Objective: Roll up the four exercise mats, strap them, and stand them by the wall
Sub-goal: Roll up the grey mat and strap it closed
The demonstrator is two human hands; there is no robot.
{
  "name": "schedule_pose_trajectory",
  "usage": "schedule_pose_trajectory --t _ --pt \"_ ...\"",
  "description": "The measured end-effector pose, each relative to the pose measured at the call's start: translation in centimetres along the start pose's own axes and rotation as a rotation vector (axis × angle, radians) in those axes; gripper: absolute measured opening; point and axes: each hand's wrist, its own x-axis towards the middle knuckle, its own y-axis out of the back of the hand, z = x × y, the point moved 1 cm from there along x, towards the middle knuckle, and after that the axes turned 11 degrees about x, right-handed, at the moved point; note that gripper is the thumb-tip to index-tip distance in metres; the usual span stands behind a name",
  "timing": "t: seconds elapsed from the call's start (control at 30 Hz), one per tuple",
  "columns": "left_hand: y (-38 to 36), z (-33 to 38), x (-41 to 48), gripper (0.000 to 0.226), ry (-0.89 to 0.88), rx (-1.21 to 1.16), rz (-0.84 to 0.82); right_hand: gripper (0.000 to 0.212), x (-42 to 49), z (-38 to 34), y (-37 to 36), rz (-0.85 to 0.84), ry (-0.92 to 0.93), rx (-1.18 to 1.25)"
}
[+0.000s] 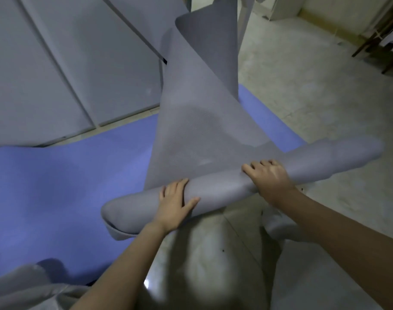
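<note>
Pale floor [314, 97], tile seams visible. On it a blue mat [68, 186] lies flat, centre-left. Flat grey mats [45, 74] lie side by side, upper left. A half-rolled grey mat [213, 130] lies across the blue mat. Some wooden legs [374, 41] stand far right.

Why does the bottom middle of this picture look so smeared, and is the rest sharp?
Head view: a blurred patch hides the floor below the grey mat; the left hand and right hand look sharp; a small glare spot glints on the floor.
</note>
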Motion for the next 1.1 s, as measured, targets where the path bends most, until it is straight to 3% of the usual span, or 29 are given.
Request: schedule_pose_trajectory --t 0.13,0.2,0.43,0.63,0.73,0.83,0.9,1.0,1.1 --pt "0.9 -0.2 -0.4 0.111 -0.233 0.459 0.071 0.052 0.1 0.3 1.9 -0.441 -0.206 0.088" --pt "2.0 0.1 0.1 0.113 -0.247 0.554 0.123 0.054 0.2 0.6 2.5 -0.505 -0.233 0.115" --pt "6.5 1.0 2.4 0.088 -0.301 0.618 0.355 0.063 0.3 0.2 2.7 -0.349 -0.279 0.131" --pt "8.4 3.4 3.0 0.065 -0.395 0.658 0.561 0.112 3.3 -4.9 2.9 -0.155 -0.132 0.153" --pt "8.8 3.8 3.2 0.063 -0.42 0.644 0.585 0.106 5.6 -6.6 3.6 -0.126 -0.129 0.278" --pt "9.6 2.7 3.2 0.083 -0.464 0.619 0.491 0.084 6.6 -6.9 3.9 -0.159 -0.11 0.296" --pt "9.9 2.0 2.7 0.085 -0.489 0.558 0.441 0.081 6.7 -6.8 3.8 -0.194 -0.129 0.293" --pt "10.4 0.2 1.2 0.045 -0.418 0.466 0.52 0.077 6.7 -6.9 3.6 -0.235 -0.173 0.285" --pt "11.2 -3.1 -0.9 0.027 0.008 0.241 0.606 0.077 6.2 -6.5 3.7 -0.245 -0.223 0.27"
